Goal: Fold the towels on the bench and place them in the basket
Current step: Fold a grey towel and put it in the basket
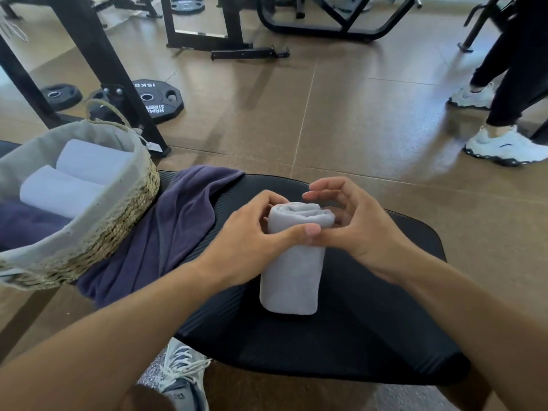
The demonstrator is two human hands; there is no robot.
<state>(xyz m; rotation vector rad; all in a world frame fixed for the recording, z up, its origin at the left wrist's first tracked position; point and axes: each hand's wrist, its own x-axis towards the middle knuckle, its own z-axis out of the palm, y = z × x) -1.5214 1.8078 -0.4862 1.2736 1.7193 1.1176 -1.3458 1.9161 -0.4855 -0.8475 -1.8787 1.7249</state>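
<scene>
A rolled white towel (292, 280) lies on the black padded bench (370, 336), its long axis running away from me. My left hand (252, 235) grips the roll's far end from the left, thumb across its top. My right hand (353, 221) cups the same end from the right, fingers curled over it. A dark purple towel (166, 232) lies unfolded on the bench's left part, partly under the woven basket (124, 221). Two rolled white towels (89, 161) and a dark purple one (26, 222) lie inside the basket.
Black weight plates (157, 99) and the black legs of a gym rack (98, 63) stand on the brown floor behind the basket. Another person's legs in white trainers (504, 146) are at the right. My own shoe (181, 372) shows below the bench.
</scene>
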